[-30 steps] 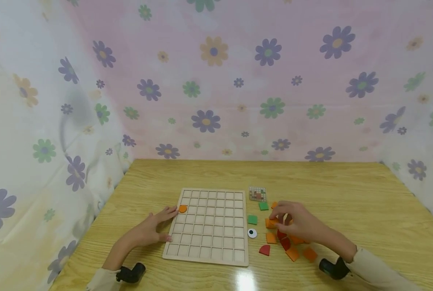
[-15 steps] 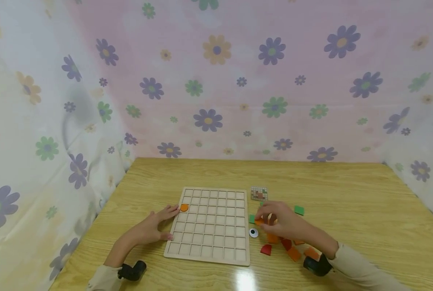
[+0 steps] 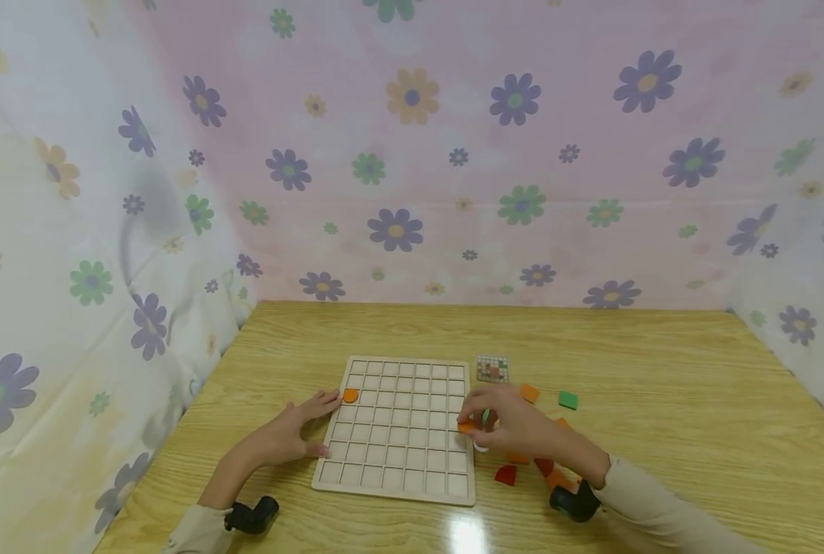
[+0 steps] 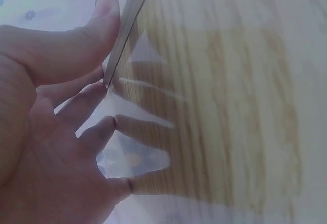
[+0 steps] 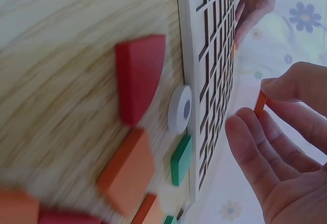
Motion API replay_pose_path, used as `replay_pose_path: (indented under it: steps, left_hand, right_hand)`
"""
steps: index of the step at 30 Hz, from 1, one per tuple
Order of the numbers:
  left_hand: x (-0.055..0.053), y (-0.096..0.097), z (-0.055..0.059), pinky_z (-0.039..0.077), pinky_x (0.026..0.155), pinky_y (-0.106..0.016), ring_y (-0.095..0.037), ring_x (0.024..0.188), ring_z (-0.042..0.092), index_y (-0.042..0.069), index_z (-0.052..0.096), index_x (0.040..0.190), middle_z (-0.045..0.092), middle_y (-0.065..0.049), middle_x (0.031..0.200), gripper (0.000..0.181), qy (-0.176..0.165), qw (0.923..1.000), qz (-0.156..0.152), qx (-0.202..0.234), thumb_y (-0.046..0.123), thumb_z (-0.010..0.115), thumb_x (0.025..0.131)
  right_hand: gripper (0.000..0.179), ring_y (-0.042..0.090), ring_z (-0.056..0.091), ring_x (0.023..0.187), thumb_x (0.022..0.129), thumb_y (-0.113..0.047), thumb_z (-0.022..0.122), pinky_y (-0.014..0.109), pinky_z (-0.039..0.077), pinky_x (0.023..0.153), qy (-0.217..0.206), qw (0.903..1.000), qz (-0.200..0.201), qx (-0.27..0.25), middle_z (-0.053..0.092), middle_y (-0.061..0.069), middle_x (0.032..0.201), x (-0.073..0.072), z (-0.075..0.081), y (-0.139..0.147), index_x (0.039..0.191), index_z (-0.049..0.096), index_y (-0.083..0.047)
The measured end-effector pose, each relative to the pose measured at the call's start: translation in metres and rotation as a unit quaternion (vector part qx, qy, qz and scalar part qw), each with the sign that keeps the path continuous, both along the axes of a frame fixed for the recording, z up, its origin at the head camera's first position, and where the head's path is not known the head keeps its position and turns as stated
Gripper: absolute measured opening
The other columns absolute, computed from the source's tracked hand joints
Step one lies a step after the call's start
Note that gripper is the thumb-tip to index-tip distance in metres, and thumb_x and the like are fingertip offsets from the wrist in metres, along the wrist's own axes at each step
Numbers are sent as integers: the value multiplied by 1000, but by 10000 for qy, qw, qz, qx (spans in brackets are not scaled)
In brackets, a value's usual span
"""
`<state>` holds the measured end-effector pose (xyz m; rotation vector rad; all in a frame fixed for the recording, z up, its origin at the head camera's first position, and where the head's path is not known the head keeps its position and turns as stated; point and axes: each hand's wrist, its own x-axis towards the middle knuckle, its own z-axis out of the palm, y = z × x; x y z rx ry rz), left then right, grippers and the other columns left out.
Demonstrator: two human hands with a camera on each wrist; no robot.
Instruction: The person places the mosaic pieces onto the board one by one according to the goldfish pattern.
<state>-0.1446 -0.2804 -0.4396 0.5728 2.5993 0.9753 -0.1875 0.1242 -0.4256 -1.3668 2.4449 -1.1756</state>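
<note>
The right hand (image 3: pixel 512 422) is pinching an orange tile (image 3: pixel 465 426) between thumb and fingertips, holding it over the right-hand border of the wooden grid board (image 3: pixel 399 436). In the head view the tile is lying fairly flat, one edge poking out past the fingertips toward the board's middle; the fingers are covering too much to tell its full outline or which side is longer. The right wrist view is showing it edge-on instead, a thin strip slanting steeply from upper right to lower left and standing clear of the board. That view is also revealing the eye disc (image 5: pixel 179 109) and a green tile (image 5: pixel 182 160) lying just beside the board, both largely hidden behind the hand from above, while the red quarter-round piece (image 5: pixel 139 81) is turning its curved side toward the board. The left hand (image 3: pixel 283 437) is spreading its fingers at the opposite edge, near an orange disc (image 3: pixel 351 395) sitting in a left-column cell. Only the left wrist view is showing fingertips touching the glossy tabletop (image 4: pixel 214 111), with the thumb resting against the board's edge.
</note>
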Motion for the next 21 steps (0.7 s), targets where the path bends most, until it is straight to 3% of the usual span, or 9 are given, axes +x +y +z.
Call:
replay_pose_path:
  steps: [9, 21]
  left_hand:
    - [0, 0, -1, -4, 112, -84, -53, 155, 12, -1, 35, 159, 23, -25, 169, 86, -3, 10000, 6, 3, 22, 80, 90]
    - [2, 2, 0, -2, 112, -84, -54, 154, 12, -1, 36, 159, 24, -25, 168, 85, 47, 10000, 28, -37, 21, 80, 90]
  right_hand:
    - [11, 5, 62, 76, 91, 2, 72, 19, 58, 63, 108, 9996, 225, -95, 70, 7, 98, -2, -2, -21, 99, 77, -3]
    - [10, 0, 63, 77, 91, 0, 73, 15, 57, 66, 77, 9988, 414, 245, 70, 6, 98, -2, -1, -50, 99, 78, -3]
